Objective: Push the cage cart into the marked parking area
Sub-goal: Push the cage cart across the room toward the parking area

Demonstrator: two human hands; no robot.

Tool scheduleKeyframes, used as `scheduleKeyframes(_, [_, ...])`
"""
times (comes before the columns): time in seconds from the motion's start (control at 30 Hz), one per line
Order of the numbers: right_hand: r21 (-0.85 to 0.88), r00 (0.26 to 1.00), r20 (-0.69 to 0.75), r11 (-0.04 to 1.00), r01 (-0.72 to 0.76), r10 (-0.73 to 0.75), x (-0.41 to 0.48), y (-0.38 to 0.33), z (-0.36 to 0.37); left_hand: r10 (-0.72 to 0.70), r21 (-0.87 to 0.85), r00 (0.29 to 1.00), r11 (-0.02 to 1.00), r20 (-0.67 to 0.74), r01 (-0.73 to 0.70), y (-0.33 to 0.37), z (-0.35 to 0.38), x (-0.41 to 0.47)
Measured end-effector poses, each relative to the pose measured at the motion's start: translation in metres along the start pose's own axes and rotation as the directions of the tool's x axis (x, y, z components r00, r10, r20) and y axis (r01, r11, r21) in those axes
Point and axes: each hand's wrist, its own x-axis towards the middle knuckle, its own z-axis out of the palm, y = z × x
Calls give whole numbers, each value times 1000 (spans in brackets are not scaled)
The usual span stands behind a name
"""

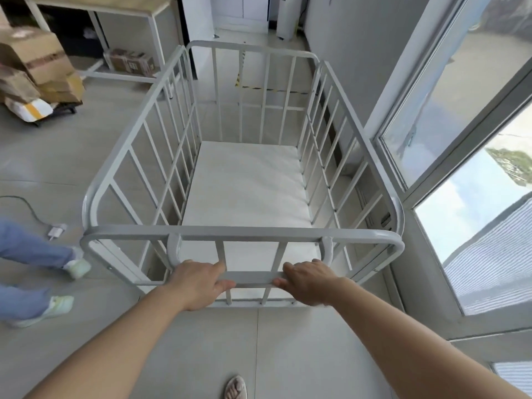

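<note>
cage cart (pixel 244 180) before window-side wall, boxes (pixel 37 64) left

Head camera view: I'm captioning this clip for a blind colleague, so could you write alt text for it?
Both bare hands, left hand and right hand, grip the handle bar of an empty white cage cart on a grey tiled floor. Yellow-black floor tape shows beyond the cart's far end, windows on the right, cardboard boxes and another person's legs on the left.

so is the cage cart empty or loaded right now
Empty. The cage cart shows only its bare white floor panel between the railed sides, nothing resting on it. Both hands, left and right, grip its near handle bar.
</note>
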Motion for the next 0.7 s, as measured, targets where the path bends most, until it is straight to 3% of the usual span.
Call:
scheduleKeyframes(0.33, [3, 998, -25, 998, -62, 62, 83, 63, -47, -21, 5, 999, 1000, -34, 21, -31, -35, 108])
scheduleKeyframes(0.7, [-7, 998, -60, 999, -34, 33, 175, 128, -99, -43, 13, 999, 999, -23, 43, -65, -88, 210])
